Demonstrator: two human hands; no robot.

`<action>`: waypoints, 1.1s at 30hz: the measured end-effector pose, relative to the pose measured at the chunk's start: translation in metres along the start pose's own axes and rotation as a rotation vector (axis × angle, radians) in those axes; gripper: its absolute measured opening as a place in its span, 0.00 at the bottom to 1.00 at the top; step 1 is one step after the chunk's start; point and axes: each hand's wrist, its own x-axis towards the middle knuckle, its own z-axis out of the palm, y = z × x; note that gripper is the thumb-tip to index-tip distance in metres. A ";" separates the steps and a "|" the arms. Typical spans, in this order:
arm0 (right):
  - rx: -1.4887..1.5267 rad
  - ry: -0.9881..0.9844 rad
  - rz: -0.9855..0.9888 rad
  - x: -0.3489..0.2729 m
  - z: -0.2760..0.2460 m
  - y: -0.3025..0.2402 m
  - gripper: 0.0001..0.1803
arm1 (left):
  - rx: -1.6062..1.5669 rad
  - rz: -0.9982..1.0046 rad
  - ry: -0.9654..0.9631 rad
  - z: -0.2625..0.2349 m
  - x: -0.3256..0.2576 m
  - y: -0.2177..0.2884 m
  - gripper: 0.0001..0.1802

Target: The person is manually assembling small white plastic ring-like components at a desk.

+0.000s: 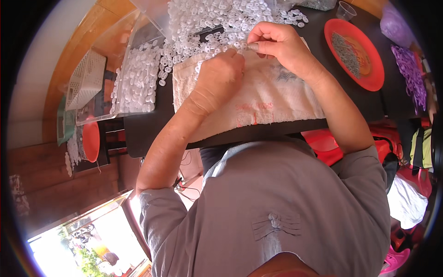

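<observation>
My left hand [219, 76] is closed over the far part of a cream cloth [258, 101], fingers curled in and their tips mostly hidden. To its right, my right hand [284, 46] pinches thumb against forefinger at the cloth's far edge. What either hand holds is too small or too covered to name. Small white oval plastic pieces with holes [212, 18] lie heaped just beyond both hands, and a few sit by my left knuckles and right thumb tip.
A clear plastic bin [122, 99] with more white pieces stands at left, near a white perforated basket [86, 76]. At right are a red oval plate [374, 69] of thin metal pins [346, 53], a clear cup [346, 10] and purple pieces [410, 76]. A red chair [320, 143] shows below the table.
</observation>
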 end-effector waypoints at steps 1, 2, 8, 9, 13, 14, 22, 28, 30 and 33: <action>0.020 0.010 0.000 -0.001 0.001 -0.001 0.02 | -0.264 -0.160 -0.002 -0.001 -0.001 -0.001 0.04; 0.039 0.018 0.000 -0.002 0.002 -0.001 0.03 | -0.529 -0.320 -0.003 -0.002 -0.001 -0.002 0.04; 0.091 0.000 -0.001 -0.006 0.006 -0.004 0.02 | -1.488 -0.900 0.141 -0.028 0.013 0.005 0.05; 0.138 -0.006 0.005 -0.006 0.008 -0.003 0.02 | -1.488 -0.894 0.146 -0.027 0.013 0.007 0.05; 0.152 0.007 0.025 -0.006 0.014 -0.003 0.02 | -1.577 -0.873 0.206 -0.018 0.013 0.013 0.06; 0.141 0.028 -0.001 -0.005 0.014 -0.002 0.01 | -1.592 -0.863 0.215 -0.016 0.012 0.014 0.06; -0.014 0.068 -0.008 -0.005 0.012 0.000 0.02 | -1.691 -0.865 0.268 -0.002 0.006 0.011 0.06; -0.349 0.088 -0.225 -0.002 0.014 0.006 0.03 | -1.698 -0.869 0.297 0.000 0.003 0.012 0.06; -0.386 0.106 -0.276 -0.002 0.015 0.006 0.05 | -1.690 -0.867 0.307 0.000 0.003 0.012 0.06; -0.409 0.119 -0.304 -0.003 0.016 0.006 0.05 | -1.688 -0.871 0.322 -0.001 0.003 0.013 0.06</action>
